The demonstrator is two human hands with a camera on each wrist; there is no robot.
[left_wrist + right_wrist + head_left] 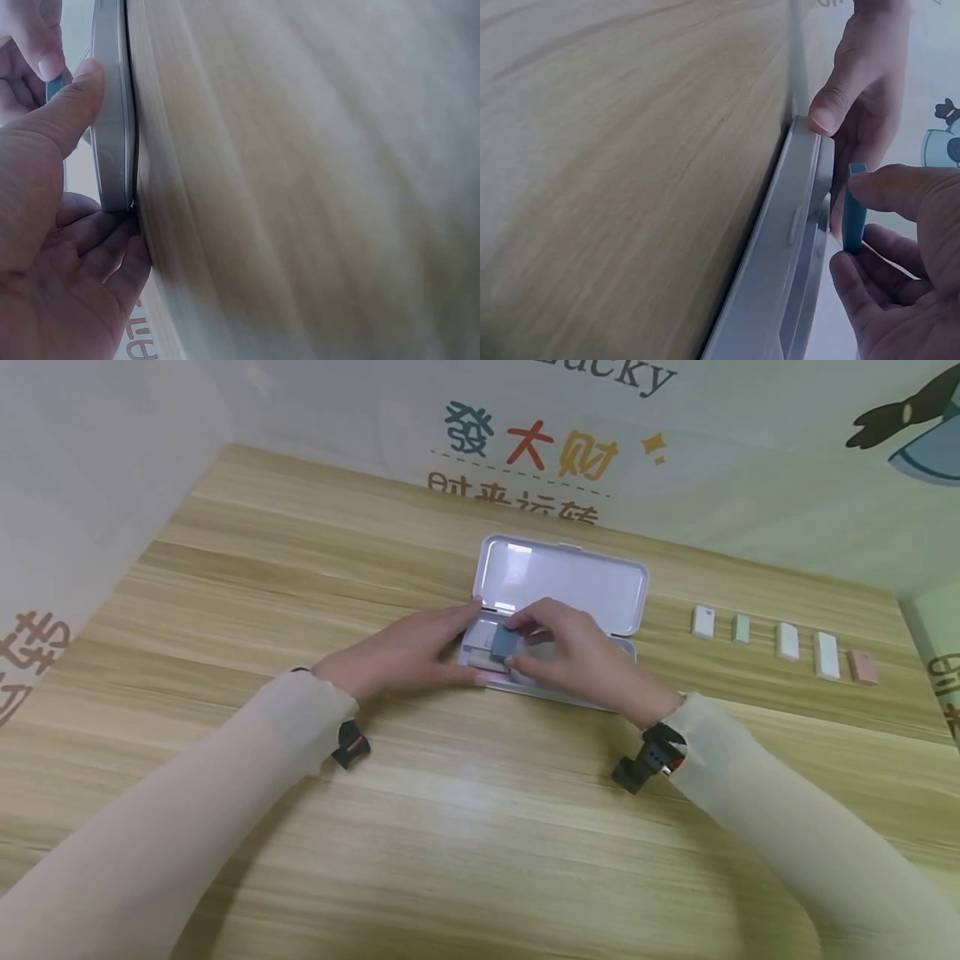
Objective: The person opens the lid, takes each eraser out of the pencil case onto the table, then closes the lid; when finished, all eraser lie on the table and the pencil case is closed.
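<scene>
An open pale lilac pencil case lies on the table, its lid tipped back toward the wall. My right hand pinches a blue eraser between thumb and fingers, over the left part of the case's lower half. The eraser shows edge-on in the right wrist view, close above the case's rim. At the case's left end is my left hand, which grips it with the thumb at the front edge and the fingers around the end. Pale pieces lie inside at the left; my right hand hides part of the interior.
To the right of the case stands a spaced row of small blocks: a white one, a green one, two more white ones and a pink one. A printed cloth wall borders the table's back edge.
</scene>
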